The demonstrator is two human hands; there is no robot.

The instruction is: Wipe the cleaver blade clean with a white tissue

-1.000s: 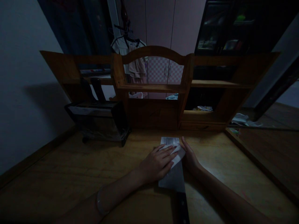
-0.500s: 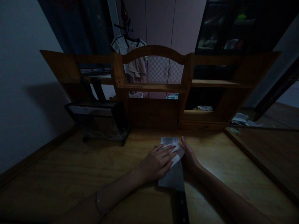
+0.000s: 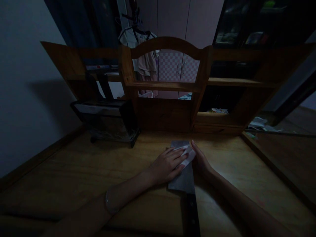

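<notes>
A cleaver lies on the wooden desk, its broad blade away from me and its black handle toward me. My left hand presses a folded white tissue down onto the upper part of the blade, fingers laid across it. My right hand rests along the right side of the blade, beside the tissue's edge. Its thumb is stretched up and apart; the other fingers are mostly hidden, so whether they touch the blade I cannot tell.
A wooden shelf unit runs along the back of the desk. At the left stands a dark box-shaped holder with dark handles sticking up. A white wall borders the left side. Clothes hang behind the shelf.
The camera view has tilted down slightly. My left hand and the tissue remain on the upper blade with only a slight shift. My right hand stays beside the blade.
</notes>
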